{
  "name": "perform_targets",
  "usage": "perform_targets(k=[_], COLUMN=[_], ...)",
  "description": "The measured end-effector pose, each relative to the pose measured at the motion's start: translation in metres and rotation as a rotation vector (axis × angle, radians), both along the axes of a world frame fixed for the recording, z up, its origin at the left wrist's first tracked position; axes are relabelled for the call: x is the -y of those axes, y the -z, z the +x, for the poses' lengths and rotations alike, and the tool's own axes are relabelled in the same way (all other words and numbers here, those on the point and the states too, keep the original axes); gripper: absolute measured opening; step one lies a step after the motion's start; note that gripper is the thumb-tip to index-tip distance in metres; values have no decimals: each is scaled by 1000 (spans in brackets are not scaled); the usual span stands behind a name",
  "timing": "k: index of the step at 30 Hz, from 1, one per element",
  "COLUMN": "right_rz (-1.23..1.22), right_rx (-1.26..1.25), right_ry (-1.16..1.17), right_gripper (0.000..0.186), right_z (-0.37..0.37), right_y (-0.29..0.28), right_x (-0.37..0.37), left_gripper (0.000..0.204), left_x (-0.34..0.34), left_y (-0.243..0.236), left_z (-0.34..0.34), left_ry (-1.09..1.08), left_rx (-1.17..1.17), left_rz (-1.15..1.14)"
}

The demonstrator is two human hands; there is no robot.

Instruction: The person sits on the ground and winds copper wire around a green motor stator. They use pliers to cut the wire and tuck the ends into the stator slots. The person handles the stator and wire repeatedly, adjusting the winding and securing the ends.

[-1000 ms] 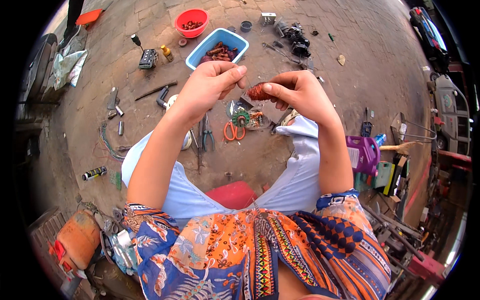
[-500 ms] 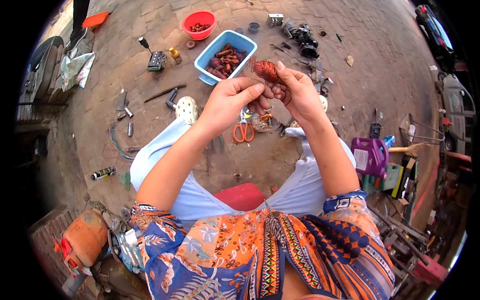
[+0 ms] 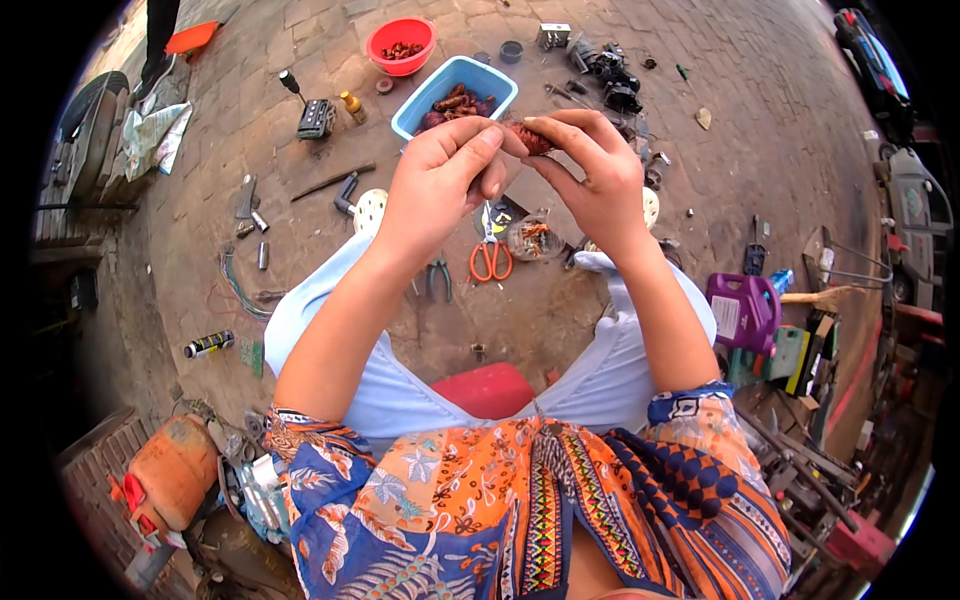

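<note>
My left hand (image 3: 440, 185) and my right hand (image 3: 595, 175) meet in front of me, both pinching a small reddish-brown coil of copper wire (image 3: 528, 137). The fingertips of both hands cover most of it. Just beyond the hands sits a blue rectangular tub (image 3: 452, 84) holding several similar reddish-brown pieces. Below the hands, orange-handled scissors (image 3: 491, 255) lie on the paved ground beside a small clear cup (image 3: 531, 237) with wire scraps.
A red bowl (image 3: 400, 40) with scraps stands at the back. Pliers (image 3: 438, 276), loose tools and metal parts lie on the brick paving. A purple jug (image 3: 745, 310) and boxes are at the right, an orange canister (image 3: 170, 475) at lower left, a red stool (image 3: 490, 388) under me.
Both hands have lifted and moved away from my body with the wire coil, now closer to the blue tub. The left fingers have closed in on the coil.
</note>
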State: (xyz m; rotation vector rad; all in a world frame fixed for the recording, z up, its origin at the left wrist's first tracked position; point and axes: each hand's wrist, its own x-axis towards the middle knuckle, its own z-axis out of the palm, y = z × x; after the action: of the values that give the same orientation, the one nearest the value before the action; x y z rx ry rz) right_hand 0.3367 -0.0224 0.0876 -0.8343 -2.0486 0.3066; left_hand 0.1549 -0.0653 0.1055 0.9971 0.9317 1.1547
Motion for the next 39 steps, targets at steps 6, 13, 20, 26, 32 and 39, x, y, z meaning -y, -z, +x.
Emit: perform_targets(k=[6,13,20,26,32,39], right_rz=[-5,-615,-831,-1159,-1369,-1491], right_rx=[-31,-396,-576,-882,-1040,-1095], right_ry=[51,-51,-65,-265,-440,-450], right_gripper=[34,29,29,32,35,36], right_z=[-4,-9,-6,10,12,15], right_y=[1,-3,-10,-6,-6,2], right_x=[2,4,6,1,3,-3], left_gripper=[25,23,22,21,36,29], left_x=[4,3,7,6,0,-10], left_y=[2,10,16,21,12,9], left_z=[7,5,9,4,8,8], left_ry=[108,203,168,155,-136,-260], left_rx=[-70,-63,-77,-198,-278,-190], left_rz=[122,80,81,-28,202,335])
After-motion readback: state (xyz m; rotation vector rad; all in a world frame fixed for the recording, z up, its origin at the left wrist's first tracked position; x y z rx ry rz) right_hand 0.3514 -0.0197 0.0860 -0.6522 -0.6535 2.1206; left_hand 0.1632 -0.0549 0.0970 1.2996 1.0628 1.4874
